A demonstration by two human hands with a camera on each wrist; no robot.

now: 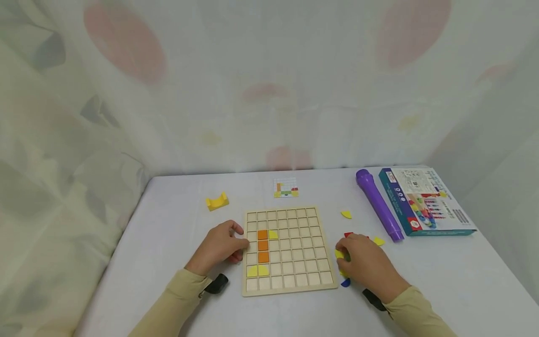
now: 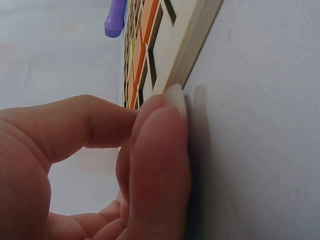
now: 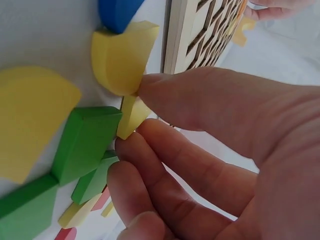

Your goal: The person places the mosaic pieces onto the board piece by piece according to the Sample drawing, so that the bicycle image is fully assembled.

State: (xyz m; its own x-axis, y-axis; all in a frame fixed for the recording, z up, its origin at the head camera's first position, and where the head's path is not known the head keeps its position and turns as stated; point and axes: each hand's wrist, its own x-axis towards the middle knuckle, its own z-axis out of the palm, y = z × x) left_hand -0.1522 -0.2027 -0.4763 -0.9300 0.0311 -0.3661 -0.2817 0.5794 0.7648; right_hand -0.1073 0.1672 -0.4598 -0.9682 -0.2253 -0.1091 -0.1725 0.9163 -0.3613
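A wooden grid board [image 1: 296, 255] lies mid-table, with orange squares [image 1: 263, 245] in one column and yellow quarter-circles [image 1: 273, 234] in nearby cells. At its left edge, the thumb of my left hand [image 1: 219, 245] touches the frame, fingers loosely bent. Something red shows partly under that hand. Right of the board, my right hand [image 1: 370, 262] reaches into a group of loose pieces. In the right wrist view its thumb and fingers pinch a small yellow piece [image 3: 131, 117]. A larger yellow quarter-circle [image 3: 120, 57], a blue piece [image 3: 117, 12] and green blocks [image 3: 85, 142] lie alongside.
A pattern card [image 1: 286, 187] lies behind the board, and a yellow curved stand [image 1: 217, 201] at back left. A purple tube [image 1: 379, 204] and a game box [image 1: 427, 201] are at back right. One yellow quarter-circle [image 1: 346, 214] lies apart from the group.
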